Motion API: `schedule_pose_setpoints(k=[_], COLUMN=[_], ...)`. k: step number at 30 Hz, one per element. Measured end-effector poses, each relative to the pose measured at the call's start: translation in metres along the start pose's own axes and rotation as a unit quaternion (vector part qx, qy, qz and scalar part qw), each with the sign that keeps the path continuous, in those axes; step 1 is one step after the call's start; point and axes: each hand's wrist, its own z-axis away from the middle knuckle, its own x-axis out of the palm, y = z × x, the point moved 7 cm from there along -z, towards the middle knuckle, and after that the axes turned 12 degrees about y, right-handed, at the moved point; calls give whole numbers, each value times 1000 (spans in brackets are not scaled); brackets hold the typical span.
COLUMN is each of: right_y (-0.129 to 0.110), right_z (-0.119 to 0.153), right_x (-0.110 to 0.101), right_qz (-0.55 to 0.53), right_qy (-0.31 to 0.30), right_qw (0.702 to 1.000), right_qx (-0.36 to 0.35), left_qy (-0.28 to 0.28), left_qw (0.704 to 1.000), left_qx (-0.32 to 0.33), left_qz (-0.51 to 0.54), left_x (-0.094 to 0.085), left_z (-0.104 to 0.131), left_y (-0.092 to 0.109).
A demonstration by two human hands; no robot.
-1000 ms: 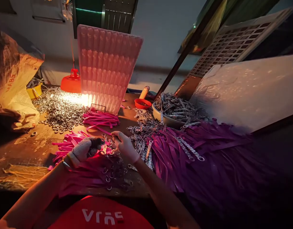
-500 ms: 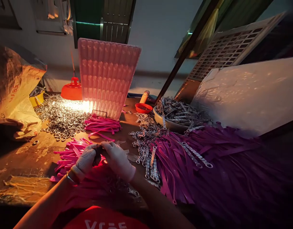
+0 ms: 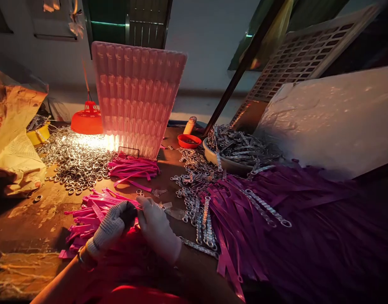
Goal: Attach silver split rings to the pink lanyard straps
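Note:
My left hand (image 3: 113, 226), in a dotted glove with dark fingertips, is closed at the front of the table. Right beside it, my right hand (image 3: 157, 226) in a pale glove pinches a pink strap (image 3: 135, 204), and the left fingers press near the same strap. A small ring (image 3: 139, 192) shows just above the fingertips. Under and left of the hands lies a pile of pink straps (image 3: 86, 219). To the right are braided metal chains (image 3: 208, 228) with ring ends and a large heap of purple straps (image 3: 244, 219).
A red lamp (image 3: 87, 120) lights a heap of metal rings (image 3: 76, 164). A pink ribbed panel (image 3: 137, 97) stands behind. Further right are a red dish (image 3: 189, 141), a bottle (image 3: 189, 126) and a basin (image 3: 225, 164) of chains. A paper bag (image 3: 20, 139) stands left.
Both hands have moved slightly lower and a little apart, and a strap and a ring show at the fingertips. The whole view has shifted slightly.

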Motion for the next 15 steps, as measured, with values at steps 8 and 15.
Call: schedule_pose_setpoints(k=[8,15], right_y=[8,92], right_z=[-5,-17], right_x=[-1,-6], right_qz=[87,-67], right_qy=[-21,-9], right_qw=[996,947], right_qx=[2,314], left_qy=[-26,-101], left_qw=[997,985], left_qx=[-40,38], left_qz=[63,-132], left_x=[13,51], left_z=[-20,-99], left_y=[-6,31])
